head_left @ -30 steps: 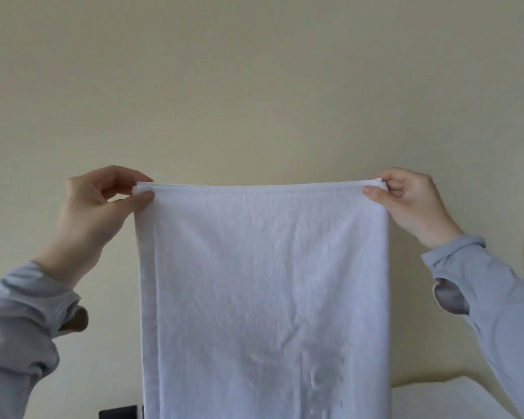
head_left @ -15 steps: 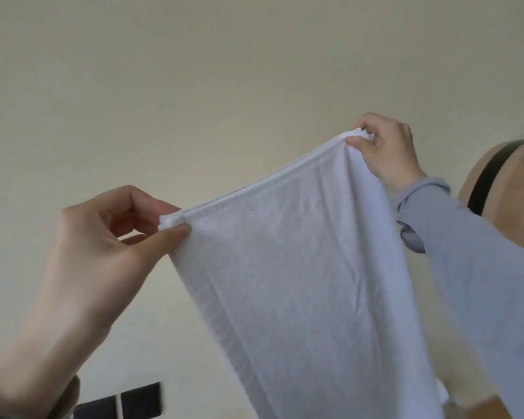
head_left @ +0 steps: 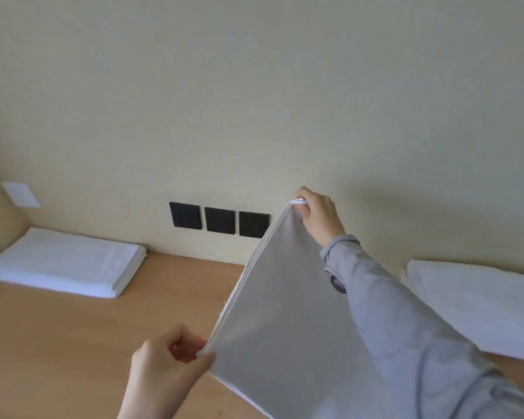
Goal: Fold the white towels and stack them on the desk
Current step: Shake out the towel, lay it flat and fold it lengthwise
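Observation:
I hold a white towel (head_left: 280, 322) doubled over, stretched above the wooden desk (head_left: 73, 343). My left hand (head_left: 167, 373) pinches its near corner low in the view. My right hand (head_left: 318, 216) grips the far corner close to the wall. The towel's edge runs diagonally between the two hands, and its lower part passes out of the frame. A stack of folded white towels (head_left: 67, 263) lies flat at the desk's back left, against the wall.
A heap of unfolded white towels (head_left: 478, 300) sits at the right side of the desk. Three black wall plates (head_left: 220, 220) are set just above the desk's back edge. A white plate (head_left: 20, 194) is on the wall at left.
The view tipped down from the wall to the desk. My left hand dropped low and near, my right hand reached toward the wall, and the towel swung from hanging flat to a slanted, doubled sheet.

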`<control>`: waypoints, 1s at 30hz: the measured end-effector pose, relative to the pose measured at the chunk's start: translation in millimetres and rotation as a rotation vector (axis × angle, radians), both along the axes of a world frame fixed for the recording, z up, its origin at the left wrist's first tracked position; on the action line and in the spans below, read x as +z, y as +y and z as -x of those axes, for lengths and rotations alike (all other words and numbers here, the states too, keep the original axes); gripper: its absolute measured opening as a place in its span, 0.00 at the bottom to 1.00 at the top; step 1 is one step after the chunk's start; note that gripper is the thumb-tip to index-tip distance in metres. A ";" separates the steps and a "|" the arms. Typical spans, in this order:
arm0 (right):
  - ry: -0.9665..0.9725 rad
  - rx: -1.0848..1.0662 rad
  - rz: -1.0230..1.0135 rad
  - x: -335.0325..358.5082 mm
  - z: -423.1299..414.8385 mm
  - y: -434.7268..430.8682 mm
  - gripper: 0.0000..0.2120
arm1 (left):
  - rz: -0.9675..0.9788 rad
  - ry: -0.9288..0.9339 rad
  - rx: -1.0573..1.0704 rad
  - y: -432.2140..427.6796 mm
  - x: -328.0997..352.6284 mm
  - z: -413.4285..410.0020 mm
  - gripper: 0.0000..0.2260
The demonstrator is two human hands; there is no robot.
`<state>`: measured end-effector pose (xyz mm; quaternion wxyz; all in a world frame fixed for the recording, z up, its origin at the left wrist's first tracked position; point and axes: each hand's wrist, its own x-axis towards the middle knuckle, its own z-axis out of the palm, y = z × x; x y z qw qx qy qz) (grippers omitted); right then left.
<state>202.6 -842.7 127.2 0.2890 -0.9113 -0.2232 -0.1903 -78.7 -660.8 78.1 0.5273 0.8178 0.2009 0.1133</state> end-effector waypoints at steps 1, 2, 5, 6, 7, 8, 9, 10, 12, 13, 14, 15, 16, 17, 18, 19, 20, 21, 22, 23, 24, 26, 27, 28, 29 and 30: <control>0.050 0.039 0.012 -21.2 0.4 20.1 0.04 | 0.020 0.049 0.054 14.6 -18.5 5.3 0.12; 0.091 0.076 0.020 -41.5 0.3 41.6 0.05 | 0.047 0.088 0.117 29.9 -35.8 10.6 0.12; 0.169 0.192 0.047 -94.0 2.6 107.7 0.06 | 0.138 0.149 0.300 76.7 -80.9 26.1 0.10; 0.183 0.235 0.064 -109.7 3.9 130.1 0.05 | 0.168 0.159 0.350 92.8 -94.4 30.8 0.09; 0.195 0.271 0.084 -124.4 6.4 151.2 0.05 | 0.194 0.173 0.394 108.3 -107.5 35.9 0.08; 0.207 0.306 0.105 -138.8 8.0 171.9 0.05 | 0.220 0.192 0.434 123.0 -120.6 40.9 0.08; 0.218 0.339 0.132 -153.1 9.7 191.9 0.05 | 0.247 0.212 0.472 136.3 -133.8 46.3 0.07; 0.229 0.365 0.154 -166.8 11.4 210.5 0.05 | 0.269 0.237 0.504 148.2 -146.7 51.4 0.07; 0.257 0.400 0.185 -192.0 13.6 243.1 0.06 | 0.299 0.289 0.564 168.2 -172.1 60.6 0.08; 0.267 0.411 0.201 -203.5 14.4 256.8 0.07 | 0.313 0.318 0.595 176.3 -183.5 63.9 0.08; 0.268 0.423 0.217 -215.5 15.8 269.1 0.07 | 0.333 0.348 0.623 182.9 -193.1 67.3 0.07; 0.267 0.437 0.238 -227.0 16.9 280.7 0.07 | 0.350 0.370 0.645 187.7 -200.7 69.5 0.05; 0.268 0.452 0.257 -238.3 18.0 291.8 0.07 | 0.346 0.398 0.662 191.8 -206.8 71.1 0.05; 0.277 0.462 0.277 -249.3 20.1 302.8 0.07 | 0.311 0.427 0.674 195.9 -212.7 73.0 0.07; 0.288 0.474 0.293 -260.4 21.6 313.7 0.07 | 0.246 0.464 0.680 200.3 -217.2 73.9 0.08; 0.312 0.486 0.298 -271.3 24.2 324.1 0.07 | 0.166 0.502 0.672 204.3 -220.8 74.0 0.07; 0.343 0.500 0.293 -281.0 26.5 333.7 0.07 | 0.087 0.541 0.667 207.8 -224.5 72.9 0.05; 0.369 0.514 0.287 -288.5 27.8 341.7 0.07 | 0.009 0.574 0.673 210.2 -229.0 70.2 0.04; 0.380 0.528 0.276 -294.2 28.9 348.5 0.08 | -0.069 0.615 0.686 211.2 -233.3 66.6 0.06; 0.386 0.543 0.263 -298.5 30.3 354.5 0.11 | -0.165 0.654 0.699 210.2 -237.7 62.4 0.10; 0.398 0.563 0.244 -301.0 32.1 358.7 0.16 | -0.285 0.676 0.686 207.5 -241.1 56.6 0.15; 0.442 0.624 0.190 -301.2 46.2 362.9 0.24 | -0.534 0.598 0.541 198.8 -244.9 41.6 0.23; 0.437 0.668 0.162 -302.0 60.2 361.4 0.25 | -0.617 0.526 0.415 193.5 -245.8 32.2 0.24; 0.399 0.727 0.145 -304.9 77.6 357.2 0.23 | -0.680 0.461 0.273 188.7 -249.2 23.7 0.24; 0.337 0.808 0.146 -309.5 97.8 349.7 0.20 | -0.725 0.422 0.153 185.8 -253.6 16.8 0.25; 0.275 0.908 0.171 -316.0 117.7 339.4 0.18 | -0.750 0.414 0.074 186.7 -259.2 12.7 0.25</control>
